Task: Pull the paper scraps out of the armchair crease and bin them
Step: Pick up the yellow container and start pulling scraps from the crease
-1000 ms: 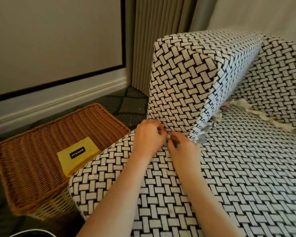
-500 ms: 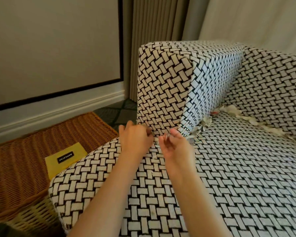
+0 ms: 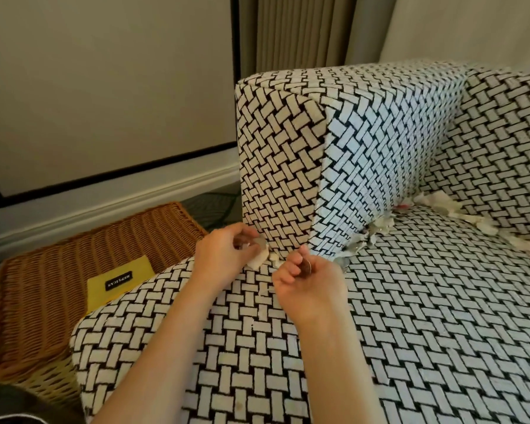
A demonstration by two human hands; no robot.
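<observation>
Head view | left hand (image 3: 224, 255) pinched white paper scraps (image 3: 259, 258) at the front end of the armchair (image 3: 441, 301) crease | right hand (image 3: 312, 283) gripped a small piece (image 3: 306, 266), kind unclear | further scraps (image 3: 378, 229) lined the crease | wicker bin (image 3: 58, 270) stood just beside, handy for dropping.

Armchair (image 3: 410, 316): cloth upholstery, black-and-white basketweave pattern, matt, slightly napped. Paper scraps (image 3: 378, 229) in its crease: white, crumpled, matt; a few bits silvery. Small piece (image 3: 305, 266) pinched in right hand (image 3: 314, 290): brownish, dull, material unclear. Basket (image 3: 104, 237): woven wicker, honey-brown, ribbed, faint sheen. Card (image 3: 120, 284) inside: yellow, smooth, matt. Curtain (image 3: 294, 32): pleated matt cloth.
</observation>
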